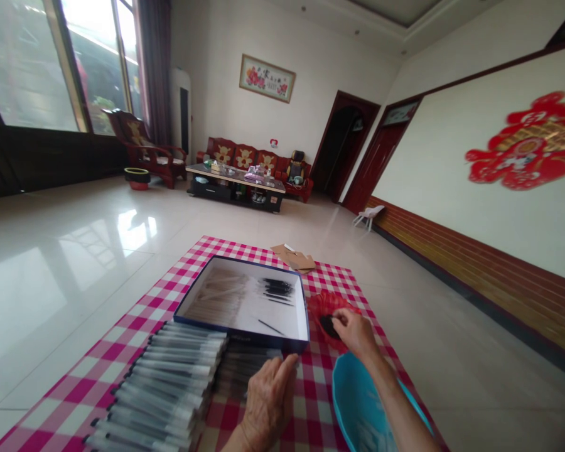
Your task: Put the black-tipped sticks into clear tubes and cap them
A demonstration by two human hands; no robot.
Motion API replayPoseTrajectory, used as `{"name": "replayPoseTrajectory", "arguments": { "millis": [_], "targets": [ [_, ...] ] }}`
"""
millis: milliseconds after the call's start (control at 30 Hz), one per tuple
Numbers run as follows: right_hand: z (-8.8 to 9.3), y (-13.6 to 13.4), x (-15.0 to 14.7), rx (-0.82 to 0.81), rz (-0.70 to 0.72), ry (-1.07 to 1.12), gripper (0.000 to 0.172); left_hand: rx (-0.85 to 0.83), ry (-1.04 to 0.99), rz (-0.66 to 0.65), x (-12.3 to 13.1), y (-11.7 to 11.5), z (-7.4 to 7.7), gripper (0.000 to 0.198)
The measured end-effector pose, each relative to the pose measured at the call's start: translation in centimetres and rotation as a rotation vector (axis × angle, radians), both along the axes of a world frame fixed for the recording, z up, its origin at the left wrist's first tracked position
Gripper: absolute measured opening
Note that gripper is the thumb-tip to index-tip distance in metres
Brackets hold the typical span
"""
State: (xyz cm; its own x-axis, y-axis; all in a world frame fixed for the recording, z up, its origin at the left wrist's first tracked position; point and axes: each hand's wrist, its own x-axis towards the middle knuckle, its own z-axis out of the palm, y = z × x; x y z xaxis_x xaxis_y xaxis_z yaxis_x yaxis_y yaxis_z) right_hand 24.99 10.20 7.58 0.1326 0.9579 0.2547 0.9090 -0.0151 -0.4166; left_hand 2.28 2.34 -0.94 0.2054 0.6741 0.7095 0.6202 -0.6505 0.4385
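Observation:
My right hand (355, 333) reaches into a red dish (317, 307), its fingers pinched at a small heap of black pieces (329, 326); what sits between the fingertips is too small to make out. Close to the front edge of a shallow blue-rimmed box (245, 337), my left hand (270, 395) is closed, thumb and forefinger together, and whatever it may hold is hidden. Inside the box lie clear thin tubes (216, 295) and several black-ended slim parts (277, 289). Many whitish pens with black ends (164, 383) are stacked at the left. Darker, blurred slim pieces (247, 367) lie beside my left hand.
A turquoise basin (353, 383) stands under my right forearm, with pale pieces inside. Brown cardboard (294, 258) lies at the far edge of the checked tablecloth (188, 270). Beyond are a coffee table (235, 188), a wooden sofa (245, 154) and a small white chair (368, 216).

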Motion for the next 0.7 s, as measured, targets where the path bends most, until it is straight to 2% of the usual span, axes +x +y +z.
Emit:
{"name": "replayPoseTrajectory", "arguments": {
  "millis": [100, 200, 267, 433, 700],
  "targets": [
    [0.4, -3.2, -2.6, 0.047, 0.086, 0.265, 0.026, -0.026, -0.01, -0.004, 0.0, -0.1, 0.6, 0.027],
    [-0.3, -6.6, -5.1, 0.051, 0.178, 0.816, 0.026, -0.021, -0.002, 0.008, -0.1, -0.2, 1.6, 0.027],
    [-1.1, -8.4, -6.4, 0.041, 0.178, 0.995, 0.027, -0.014, 0.023, 0.022, -0.3, -0.4, 2.4, 0.029],
    [-2.2, -10.8, -8.2, 0.037, 0.112, 1.087, 0.034, -0.027, 0.082, -0.022, -0.6, -1.4, 3.8, 0.031],
    [-2.5, -12.1, -8.9, 0.036, 0.182, 1.047, 0.034, -0.019, 0.157, -0.045, -1.4, -2.9, 4.2, 0.031]
  ]
}}
